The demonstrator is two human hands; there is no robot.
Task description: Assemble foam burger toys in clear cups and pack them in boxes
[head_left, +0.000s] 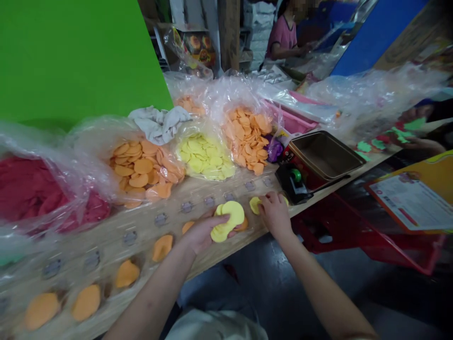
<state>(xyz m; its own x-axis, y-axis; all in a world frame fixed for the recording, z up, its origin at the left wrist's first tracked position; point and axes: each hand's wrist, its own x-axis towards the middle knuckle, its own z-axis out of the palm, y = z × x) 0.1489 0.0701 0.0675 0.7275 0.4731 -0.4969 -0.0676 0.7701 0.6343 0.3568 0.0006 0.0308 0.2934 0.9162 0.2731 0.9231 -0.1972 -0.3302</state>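
Left hand (204,231): closed on a small fanned stack of yellow discs (231,215), thumb across the top, held above the near side of the wooden surface (214,253). Right hand (275,211): fingers bent and pointing down, in contact with a yellow piece (255,205) at the surface; whether it is pinched or merely pressed cannot be told. A black tape dispenser (293,182) is just beyond the right hand. Orange pieces (127,273) lie in a row leftward along the near side. Further yellow discs fill a clear bag (205,156) beyond the left hand, between bagged orange discs (143,165).
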